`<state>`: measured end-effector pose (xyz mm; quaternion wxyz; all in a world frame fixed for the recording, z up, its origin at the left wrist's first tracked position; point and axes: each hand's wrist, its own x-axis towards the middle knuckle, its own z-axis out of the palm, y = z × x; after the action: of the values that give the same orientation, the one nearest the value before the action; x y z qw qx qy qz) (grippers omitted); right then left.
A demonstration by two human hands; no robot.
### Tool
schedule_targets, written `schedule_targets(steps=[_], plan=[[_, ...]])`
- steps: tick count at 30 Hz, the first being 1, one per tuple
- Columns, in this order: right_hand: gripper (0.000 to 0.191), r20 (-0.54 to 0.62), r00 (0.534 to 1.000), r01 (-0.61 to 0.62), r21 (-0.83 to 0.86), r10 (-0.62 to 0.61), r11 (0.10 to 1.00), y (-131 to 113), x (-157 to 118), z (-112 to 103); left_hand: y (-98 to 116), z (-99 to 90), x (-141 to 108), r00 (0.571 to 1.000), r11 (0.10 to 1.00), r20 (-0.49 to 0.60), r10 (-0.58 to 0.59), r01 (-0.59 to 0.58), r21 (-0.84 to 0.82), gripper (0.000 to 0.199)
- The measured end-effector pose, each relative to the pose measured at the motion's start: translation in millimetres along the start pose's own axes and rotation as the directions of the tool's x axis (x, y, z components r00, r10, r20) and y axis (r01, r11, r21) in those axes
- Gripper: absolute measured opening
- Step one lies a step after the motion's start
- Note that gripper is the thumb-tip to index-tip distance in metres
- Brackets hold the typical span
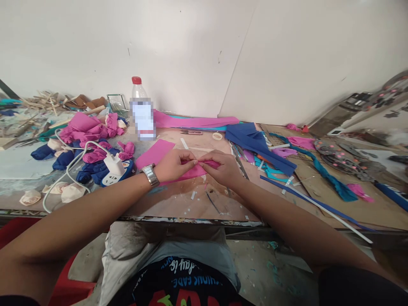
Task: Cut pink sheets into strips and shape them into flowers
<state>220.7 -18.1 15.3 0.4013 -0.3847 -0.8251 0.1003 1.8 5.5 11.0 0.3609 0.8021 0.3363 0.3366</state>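
Both my hands meet over the middle of the worktable, pinching one strip of pink fabric (pixel 194 172) between thumbs and fingertips. My left hand (pixel 174 163), with a metal watch on its wrist, is closed on the strip from the left. My right hand (pixel 219 168) grips the same strip from the right, thumb tip close to the left thumb. Part of the strip hangs below the fingers, and some is hidden behind them. Just behind my left hand lies a flat pink fabric piece (pixel 155 153).
Pink and blue fabric rosettes (pixel 86 127) and a power strip (pixel 116 172) with a white cable crowd the left. A red-capped bottle (pixel 137 89) stands behind a phone (pixel 143 121). Thread snips (pixel 191 132), a tape roll (pixel 217 136) and blue fabric (pixel 259 146) lie farther back.
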Motion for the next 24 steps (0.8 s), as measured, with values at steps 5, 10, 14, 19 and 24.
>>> schedule_targets(steps=[5, 10, 14, 19, 24], plan=[[0.008, -0.006, 1.000, 0.007, -0.017, -0.007, 1.000, 0.3, 0.7, 0.1, 2.9, 0.2, -2.2, 0.998, 0.995, -0.030, 0.046, -0.043, 0.089, 0.028], [0.007, -0.019, 1.000, -0.019, 0.005, 0.019, 1.000, -0.3, 1.6, 1.2, 7.6, 0.2, -4.0, 0.996, 0.982, -0.054, 0.075, -0.064, 0.179, 0.028], [0.007, -0.019, 0.999, -0.026, 0.011, 0.027, 1.000, -0.9, 1.7, 1.8, 10.5, 1.1, -4.9, 0.995, 0.976, -0.066, 0.081, -0.066, 0.207, 0.028], [0.006, -0.010, 0.998, -0.062, 0.046, 0.063, 0.997, -1.2, 1.3, 2.7, 12.1, 2.0, -6.2, 0.992, 0.965, -0.077, 0.097, -0.075, 0.252, 0.028], [0.007, -0.024, 0.999, -0.029, 0.020, 0.029, 0.999, -2.0, 1.7, 2.1, 11.1, 1.4, -5.6, 0.994, 0.978, -0.074, 0.083, -0.068, 0.196, 0.029]])
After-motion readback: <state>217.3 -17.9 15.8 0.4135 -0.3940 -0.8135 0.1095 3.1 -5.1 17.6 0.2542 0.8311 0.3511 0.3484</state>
